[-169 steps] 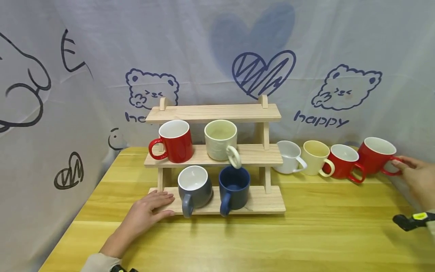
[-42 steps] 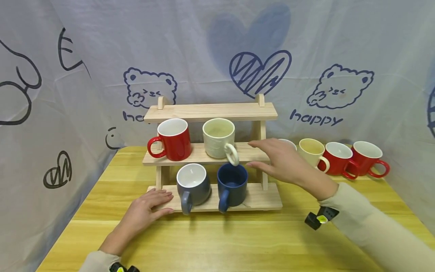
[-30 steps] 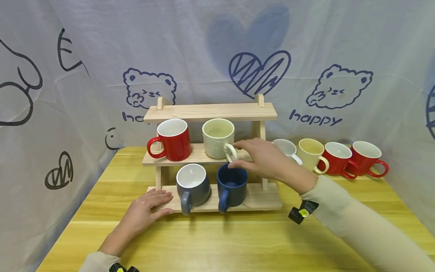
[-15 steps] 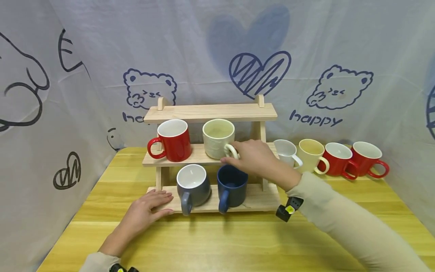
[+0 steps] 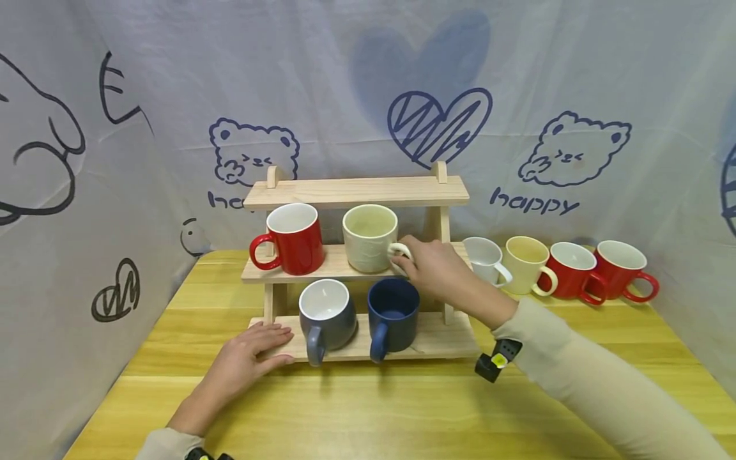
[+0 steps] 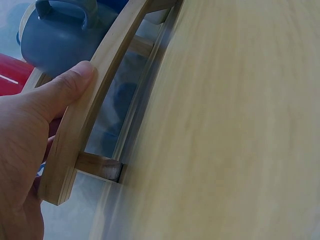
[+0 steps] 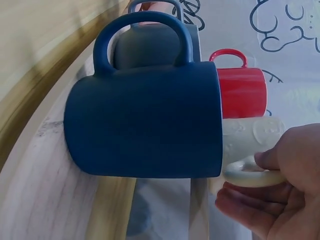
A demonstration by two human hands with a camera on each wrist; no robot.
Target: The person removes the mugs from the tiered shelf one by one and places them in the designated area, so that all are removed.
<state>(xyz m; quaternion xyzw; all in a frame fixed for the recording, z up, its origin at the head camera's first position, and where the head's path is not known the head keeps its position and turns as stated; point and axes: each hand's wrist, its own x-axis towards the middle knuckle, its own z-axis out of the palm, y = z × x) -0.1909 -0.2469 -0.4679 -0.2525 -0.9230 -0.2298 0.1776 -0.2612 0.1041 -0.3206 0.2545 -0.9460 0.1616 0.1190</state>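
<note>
A pale green mug (image 5: 368, 248) stands upright on the middle shelf of a three-tier wooden rack (image 5: 356, 191). My right hand (image 5: 438, 271) pinches its handle (image 7: 252, 178) between thumb and fingers, and the handle points right. Left of it on that shelf is a red mug (image 5: 301, 246), handle to the left. A grey-blue mug (image 5: 340, 324) and a dark blue mug (image 5: 404, 322) occupy the bottom shelf, handles toward me. My left hand (image 5: 247, 352) rests on the left end of that shelf, fingers extended, with the thumb (image 6: 75, 82) along the front edge.
Right of the rack, a white mug (image 5: 482, 257), a yellow mug (image 5: 524, 262) and two red mugs, one small (image 5: 569, 271) and one larger (image 5: 615, 265), stand in a row on the wooden table (image 5: 368, 409). A patterned cloth (image 5: 345, 76) hangs behind.
My right hand has left the far-right red mug's handle, come left and taken the pale green mug's handle. That handle has swung from facing me toward the right. My left hand stays put.
</note>
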